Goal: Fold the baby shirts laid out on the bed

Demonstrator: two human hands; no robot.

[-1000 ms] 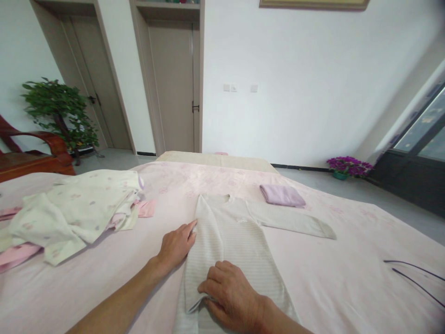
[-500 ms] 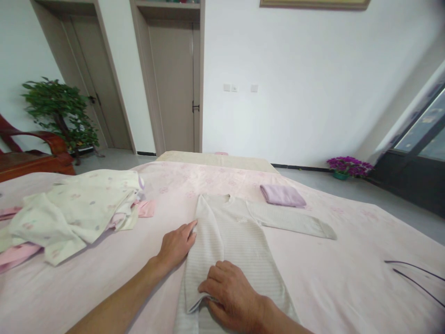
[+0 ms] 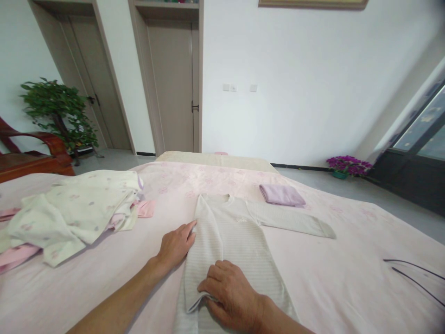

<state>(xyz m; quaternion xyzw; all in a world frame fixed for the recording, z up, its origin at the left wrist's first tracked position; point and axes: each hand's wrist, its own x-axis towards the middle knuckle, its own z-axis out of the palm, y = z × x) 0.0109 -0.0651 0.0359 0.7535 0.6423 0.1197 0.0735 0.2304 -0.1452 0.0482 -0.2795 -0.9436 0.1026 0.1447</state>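
Note:
A pale grey striped long-sleeved shirt [image 3: 243, 241] lies spread on the pink bed cover, its collar away from me. One sleeve reaches out to the right; the other is folded down along the body's left side. My right hand [image 3: 231, 294] is closed on the cuff end of that folded sleeve, lifting its edge slightly, with some fingers hidden. At the shirt's left edge rests my left hand [image 3: 176, 243], index finger stretched out and thumb apart, fingertips touching the fabric.
A heap of cream printed clothes [image 3: 76, 204] with pink pieces lies to the left. Beyond the shirt's right sleeve sits a folded lilac cloth [image 3: 282, 195]. Two thin dark cords or strips [image 3: 413, 264] stick in at the right. The pink cover [image 3: 330, 278] extends around the shirt.
Both hands and the shirt stay in place. Only a very slight shift of the view shows.

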